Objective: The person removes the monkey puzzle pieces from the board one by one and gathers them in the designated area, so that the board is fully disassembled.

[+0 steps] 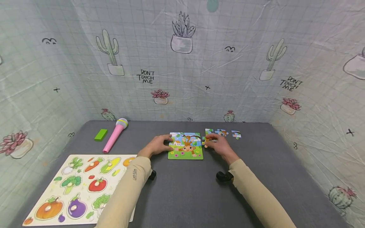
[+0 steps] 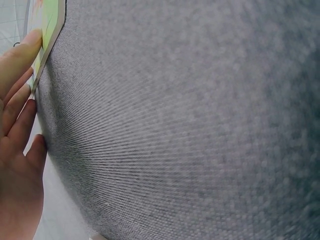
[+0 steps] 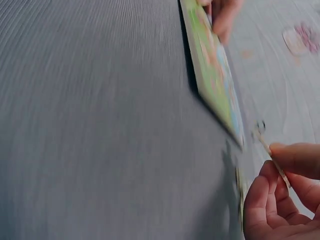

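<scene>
A small jigsaw puzzle board (image 1: pixel 184 155) with a monkey picture lies on the grey table. My left hand (image 1: pixel 156 145) rests at its left edge, the thumb (image 2: pixel 31 44) on the face and the other fingers fairly straight along the side. To the right of the board, my right hand (image 1: pixel 221 146) pinches a thin puzzle piece (image 3: pixel 265 145) between thumb and fingers, tilted above the tabletop. The held piece's picture is mostly hidden by the fingers. Beyond this hand lie loose puzzle pieces (image 1: pixel 236 134), partly covered by it.
At the left front lies a vegetable peg puzzle board (image 1: pixel 60 183), partly under my left forearm. A pink toy microphone (image 1: pixel 114 137) and a green block (image 1: pixel 101 135) lie behind it. A printed cloth (image 1: pixel 182 82) hangs round the grey table (image 1: pixel 182 196).
</scene>
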{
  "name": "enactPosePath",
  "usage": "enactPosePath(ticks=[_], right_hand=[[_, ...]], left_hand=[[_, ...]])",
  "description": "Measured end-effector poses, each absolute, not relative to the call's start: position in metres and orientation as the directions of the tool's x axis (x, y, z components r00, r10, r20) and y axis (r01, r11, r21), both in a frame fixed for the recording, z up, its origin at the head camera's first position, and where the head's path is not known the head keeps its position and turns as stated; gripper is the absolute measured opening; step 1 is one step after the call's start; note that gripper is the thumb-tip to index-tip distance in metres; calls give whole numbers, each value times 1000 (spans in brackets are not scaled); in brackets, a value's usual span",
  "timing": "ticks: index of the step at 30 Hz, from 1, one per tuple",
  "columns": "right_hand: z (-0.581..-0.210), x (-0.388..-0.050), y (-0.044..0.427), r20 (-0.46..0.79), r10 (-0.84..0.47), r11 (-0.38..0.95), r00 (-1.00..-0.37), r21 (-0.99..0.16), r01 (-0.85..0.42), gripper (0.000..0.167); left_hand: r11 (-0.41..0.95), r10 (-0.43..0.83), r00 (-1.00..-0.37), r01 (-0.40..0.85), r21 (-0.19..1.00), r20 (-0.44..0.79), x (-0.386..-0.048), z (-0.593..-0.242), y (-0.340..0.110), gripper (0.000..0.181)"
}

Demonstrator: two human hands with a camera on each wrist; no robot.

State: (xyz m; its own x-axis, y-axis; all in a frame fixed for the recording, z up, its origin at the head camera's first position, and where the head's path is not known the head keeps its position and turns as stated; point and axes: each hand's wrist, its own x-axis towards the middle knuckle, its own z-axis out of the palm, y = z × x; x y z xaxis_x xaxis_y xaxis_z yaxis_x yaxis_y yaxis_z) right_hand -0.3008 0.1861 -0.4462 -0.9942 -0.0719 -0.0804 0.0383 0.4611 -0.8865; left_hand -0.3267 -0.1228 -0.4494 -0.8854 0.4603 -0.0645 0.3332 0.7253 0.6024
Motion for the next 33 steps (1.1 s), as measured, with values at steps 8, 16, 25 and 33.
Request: enactPosePath(ticks=[8, 16, 25, 33], right_hand=[[-452, -302, 240, -116, 37, 472, -993, -873, 119, 39], [-449, -306, 262, -147, 20, 519, -989, -844, 136, 39], [-450, -309, 265, -111, -14, 587, -994, -806, 82, 36], [-457, -312, 266, -20, -22, 713, -1000, -701, -2, 30]], left_hand=[[722, 460, -887, 341, 602, -48, -324, -449, -124, 46], [723, 463, -885, 347, 598, -47, -325, -450, -123, 45], [719, 464, -884, 334, 609, -63, -327, -450, -123, 46], [719, 458, -886, 319, 618, -76, -328, -451, -123, 46]])
